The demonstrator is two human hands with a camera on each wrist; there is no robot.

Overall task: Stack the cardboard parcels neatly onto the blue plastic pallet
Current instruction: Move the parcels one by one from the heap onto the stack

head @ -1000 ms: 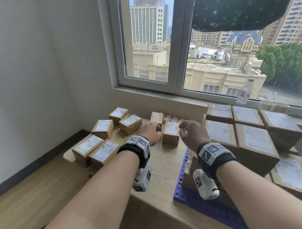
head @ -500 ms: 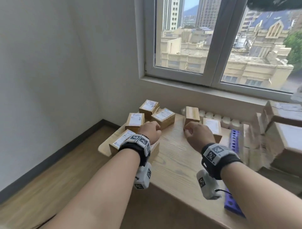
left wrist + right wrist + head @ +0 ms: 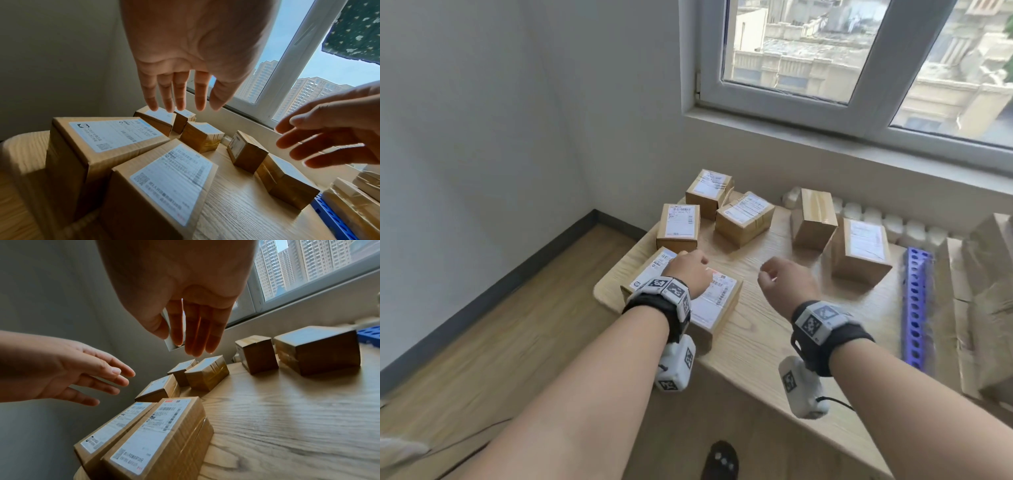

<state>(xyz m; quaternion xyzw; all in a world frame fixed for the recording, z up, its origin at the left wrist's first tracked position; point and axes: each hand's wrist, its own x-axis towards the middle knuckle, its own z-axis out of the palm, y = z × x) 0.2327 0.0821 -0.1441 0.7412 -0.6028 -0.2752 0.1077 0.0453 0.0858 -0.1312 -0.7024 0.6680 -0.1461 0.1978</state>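
Note:
Several brown cardboard parcels with white labels lie on the wooden table (image 3: pixel 767 335). Two long parcels sit side by side at its left front corner (image 3: pixel 720 305) (image 3: pixel 170 178) (image 3: pixel 156 431). My left hand (image 3: pixel 688 270) (image 3: pixel 180 104) hovers just above them, fingers straight, holding nothing. My right hand (image 3: pixel 786 281) (image 3: pixel 191 345) hangs over bare tabletop to their right, also spread and empty. The blue pallet (image 3: pixel 916 301) (image 3: pixel 370 335) lies at the right edge, with blurred stacked parcels (image 3: pixel 986 291) on it.
Smaller parcels stand further back (image 3: pixel 678 228) (image 3: pixel 709 192) (image 3: pixel 744 217), and two more near the pallet (image 3: pixel 813 222) (image 3: pixel 861 250). White round pieces (image 3: pixel 873 216) line the table's back under the window sill. The table ends at the left, with wooden floor below.
The view has swung left. Both hands have moved left and nearer, from the parcel beside the pallet to the two long parcels at the table's corner.

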